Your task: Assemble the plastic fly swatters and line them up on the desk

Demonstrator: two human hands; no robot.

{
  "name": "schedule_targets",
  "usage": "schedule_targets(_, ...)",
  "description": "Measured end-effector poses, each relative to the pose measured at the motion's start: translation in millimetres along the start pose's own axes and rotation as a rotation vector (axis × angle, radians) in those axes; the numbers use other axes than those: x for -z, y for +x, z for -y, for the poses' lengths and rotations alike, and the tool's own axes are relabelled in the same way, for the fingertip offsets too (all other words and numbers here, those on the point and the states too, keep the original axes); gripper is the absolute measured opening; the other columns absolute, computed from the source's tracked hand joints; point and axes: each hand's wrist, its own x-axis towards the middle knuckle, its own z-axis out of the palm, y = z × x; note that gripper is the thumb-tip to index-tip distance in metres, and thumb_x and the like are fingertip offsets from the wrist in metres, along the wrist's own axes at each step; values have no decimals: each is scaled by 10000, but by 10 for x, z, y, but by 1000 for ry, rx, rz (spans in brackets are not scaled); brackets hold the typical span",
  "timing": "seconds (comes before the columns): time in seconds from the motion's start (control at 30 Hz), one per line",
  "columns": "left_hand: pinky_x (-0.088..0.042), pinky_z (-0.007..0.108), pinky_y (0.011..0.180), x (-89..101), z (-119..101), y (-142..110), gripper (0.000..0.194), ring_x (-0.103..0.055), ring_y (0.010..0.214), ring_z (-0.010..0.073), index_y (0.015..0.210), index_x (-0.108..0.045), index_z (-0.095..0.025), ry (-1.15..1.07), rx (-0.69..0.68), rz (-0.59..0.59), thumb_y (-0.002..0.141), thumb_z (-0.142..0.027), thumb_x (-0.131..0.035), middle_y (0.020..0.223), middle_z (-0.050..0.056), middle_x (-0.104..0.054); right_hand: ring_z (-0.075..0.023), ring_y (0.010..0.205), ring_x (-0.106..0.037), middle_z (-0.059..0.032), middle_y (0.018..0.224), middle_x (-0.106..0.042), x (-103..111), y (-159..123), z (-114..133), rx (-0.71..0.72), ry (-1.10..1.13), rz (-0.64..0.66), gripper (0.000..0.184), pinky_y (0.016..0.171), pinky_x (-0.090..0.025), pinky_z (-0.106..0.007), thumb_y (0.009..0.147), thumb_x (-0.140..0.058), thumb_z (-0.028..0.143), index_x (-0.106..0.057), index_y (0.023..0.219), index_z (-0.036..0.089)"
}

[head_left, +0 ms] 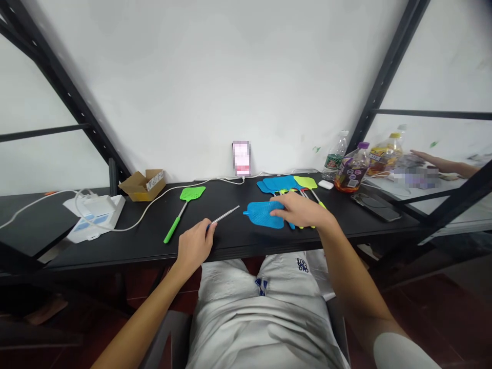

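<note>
My left hand is closed round the handle end of a thin metal rod, whose bare tip points toward a blue fly swatter head. My right hand grips that blue head by its wide end, and its narrow socket faces the rod. Rod and socket are apart, with a small gap between them. Behind my right hand lies a group of fly swatters with blue heads and a yellow-green head; their handles are partly hidden by the hand. One green fly swatter lies left of my left hand.
A phone leans on the wall with a white cable. An open cardboard box and a white power strip are on the left. Bottles, a white case and another phone are on the right.
</note>
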Motion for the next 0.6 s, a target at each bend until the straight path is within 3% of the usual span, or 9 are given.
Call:
schedule_targets(0.17, -271, 286, 562, -13, 19, 3, 342, -662, 729, 213, 855, -576, -231, -44, -83, 20, 1059, -407, -365, 796, 36, -702, -215, 698, -605, -37, 677, -671, -20, 26, -162, -53, 60, -79, 219, 648, -370, -294, 918, -624, 363, -719, 984, 177)
schedule_targets(0.37, -319, 283, 593, -30, 38, 9, 357, -654, 749, 208, 848, -570, -233, -81, -149, 25, 1060, -417, -350, 821, 38, -701, -165, 639, -565, -20, 695, -654, 19, 19, -135, -18, 150, -15, 204, 611, -346, -281, 930, -594, 327, -650, 795, 185)
schedule_targets(0.6, -361, 283, 622, -19, 53, 9, 370, -642, 730, 200, 854, -581, -228, -105, -236, 56, 1060, -412, -335, 801, 39, -680, -135, 598, -471, 6, 659, -580, 46, -13, -219, -26, 140, -69, 236, 589, -303, -278, 909, -610, 379, -655, 782, 186)
